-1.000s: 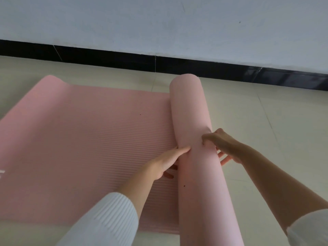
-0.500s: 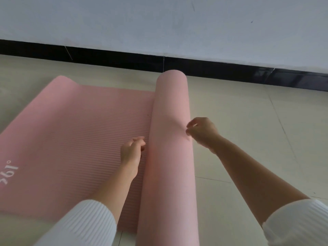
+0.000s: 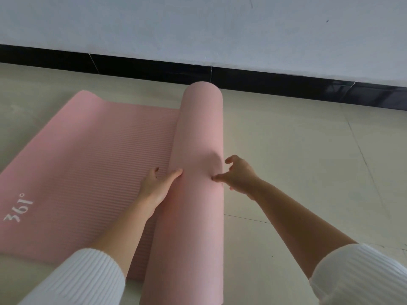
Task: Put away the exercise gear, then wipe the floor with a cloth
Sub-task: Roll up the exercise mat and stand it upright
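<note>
The pink mat [image 3: 99, 161] lies on the floor [image 3: 297, 161], partly rolled up. Its rolled part, a thick smooth roll [image 3: 198, 128], runs from the bottom edge of the view up toward the wall, its far end stopping just short of the skirting. The unrolled part spreads flat to the left of the roll, ribbed side up, with a rounded far corner and a white "361°" print [image 3: 18, 209] near its left edge.

The left hand [image 3: 157, 187] sits in the crease where the flat mat meets the roll. Its palm leans against the roll's left flank, and the thumb [image 3: 176, 173] lies straight, pressed onto the roll's surface. The other fingers are mostly hidden behind the hand, so how they lie cannot be told; nothing shows them curled round the mat.

The right hand [image 3: 241, 176] is at the roll's right flank, about level with the left. Its thumb [image 3: 218, 177] points left with the tip touching the roll, which is dented slightly there. The fingers are spread and loosely curled in the air beside the roll and grip nothing.

Both forearms are bare, reaching out of white ribbed sleeves, the left sleeve [image 3: 83, 280] and the right sleeve [image 3: 361, 276], at the bottom corners.

The floor is pale tile with thin joints. A black skirting [image 3: 154, 67] runs along the foot of a white wall [image 3: 198, 25] across the top of the view.
</note>
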Action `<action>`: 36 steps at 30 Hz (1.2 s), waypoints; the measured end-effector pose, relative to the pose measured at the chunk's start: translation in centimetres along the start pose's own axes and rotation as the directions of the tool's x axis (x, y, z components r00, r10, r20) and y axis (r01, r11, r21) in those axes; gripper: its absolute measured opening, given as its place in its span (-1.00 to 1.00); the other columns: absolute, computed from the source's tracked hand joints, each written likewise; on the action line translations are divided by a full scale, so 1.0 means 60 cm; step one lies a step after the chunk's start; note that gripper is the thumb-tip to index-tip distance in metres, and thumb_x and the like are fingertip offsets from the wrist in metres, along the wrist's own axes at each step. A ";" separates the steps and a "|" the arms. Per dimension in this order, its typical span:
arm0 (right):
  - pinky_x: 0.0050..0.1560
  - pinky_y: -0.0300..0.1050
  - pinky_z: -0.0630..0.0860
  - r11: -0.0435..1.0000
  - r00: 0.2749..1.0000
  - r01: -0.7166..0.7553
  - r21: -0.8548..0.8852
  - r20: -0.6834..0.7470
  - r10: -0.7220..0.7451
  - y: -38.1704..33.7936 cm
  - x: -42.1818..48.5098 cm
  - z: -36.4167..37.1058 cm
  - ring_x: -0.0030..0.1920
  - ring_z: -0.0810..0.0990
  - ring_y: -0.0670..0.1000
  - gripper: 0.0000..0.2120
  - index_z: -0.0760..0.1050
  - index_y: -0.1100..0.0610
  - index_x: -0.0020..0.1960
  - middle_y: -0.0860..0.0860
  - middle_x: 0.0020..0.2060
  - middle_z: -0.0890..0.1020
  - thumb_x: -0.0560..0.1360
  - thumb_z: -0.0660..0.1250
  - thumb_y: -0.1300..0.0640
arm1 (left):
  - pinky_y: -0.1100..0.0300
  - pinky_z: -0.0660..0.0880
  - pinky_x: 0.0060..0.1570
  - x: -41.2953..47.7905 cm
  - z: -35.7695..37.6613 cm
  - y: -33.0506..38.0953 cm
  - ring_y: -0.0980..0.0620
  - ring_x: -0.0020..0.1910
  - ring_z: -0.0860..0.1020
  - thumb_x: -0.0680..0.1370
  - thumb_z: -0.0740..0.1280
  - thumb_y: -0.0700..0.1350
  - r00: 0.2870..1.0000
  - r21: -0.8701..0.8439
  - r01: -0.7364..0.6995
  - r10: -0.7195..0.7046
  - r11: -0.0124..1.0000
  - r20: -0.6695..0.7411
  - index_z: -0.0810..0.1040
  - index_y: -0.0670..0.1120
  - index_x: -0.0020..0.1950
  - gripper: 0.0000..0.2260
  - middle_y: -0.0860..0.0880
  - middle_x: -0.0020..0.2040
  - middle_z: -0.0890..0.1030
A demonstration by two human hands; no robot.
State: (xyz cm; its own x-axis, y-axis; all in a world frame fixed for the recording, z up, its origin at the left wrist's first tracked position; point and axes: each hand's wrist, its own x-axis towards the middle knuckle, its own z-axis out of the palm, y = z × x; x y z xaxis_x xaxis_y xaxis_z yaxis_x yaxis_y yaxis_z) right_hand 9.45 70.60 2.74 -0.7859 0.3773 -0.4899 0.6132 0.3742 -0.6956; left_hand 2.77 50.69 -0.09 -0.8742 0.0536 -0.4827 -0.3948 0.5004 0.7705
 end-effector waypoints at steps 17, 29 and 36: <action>0.09 0.21 0.54 0.872 0.964 -0.210 0.442 0.242 0.109 0.028 -0.022 0.017 0.03 0.58 0.13 -0.48 0.25 -0.04 0.38 0.08 0.13 0.52 0.47 0.29 -0.09 | 0.05 0.52 0.08 -0.020 0.028 0.047 0.00 0.03 0.57 0.36 0.35 0.29 0.992 0.017 -0.053 0.051 0.998 0.113 0.44 0.20 0.18 -0.56 0.07 0.10 0.57; 0.01 0.02 0.55 0.977 0.987 -0.115 0.181 -0.089 0.133 0.034 -0.026 -0.034 0.02 0.53 0.14 -0.47 0.36 0.04 0.23 0.11 0.08 0.52 0.35 0.38 -0.15 | -0.07 0.56 0.08 -0.037 0.074 0.046 -0.01 0.04 0.61 0.25 0.44 0.33 0.959 -0.107 0.002 0.029 0.994 0.281 0.41 0.13 0.23 -0.38 0.04 0.12 0.59; -0.19 -0.16 0.40 0.987 0.989 0.140 -0.080 -0.027 -0.143 -0.044 -0.030 0.009 -0.08 0.54 0.05 -0.70 0.57 -0.04 0.13 -0.03 -0.13 0.54 0.48 0.31 -0.16 | 0.18 0.43 -0.25 -0.027 0.016 0.006 0.06 -0.03 0.57 0.44 0.26 0.31 0.969 -0.138 0.151 -0.119 0.979 0.217 0.48 0.02 0.25 -0.49 0.05 0.08 0.60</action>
State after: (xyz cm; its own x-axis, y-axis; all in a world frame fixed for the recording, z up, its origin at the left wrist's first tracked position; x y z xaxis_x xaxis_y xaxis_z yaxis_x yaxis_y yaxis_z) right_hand 9.19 68.47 5.15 -0.8630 0.3429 -0.3711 0.5013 0.4897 -0.7134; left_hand 4.28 51.61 0.59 -0.7387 0.1796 -0.6497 -0.5575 0.3790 0.7386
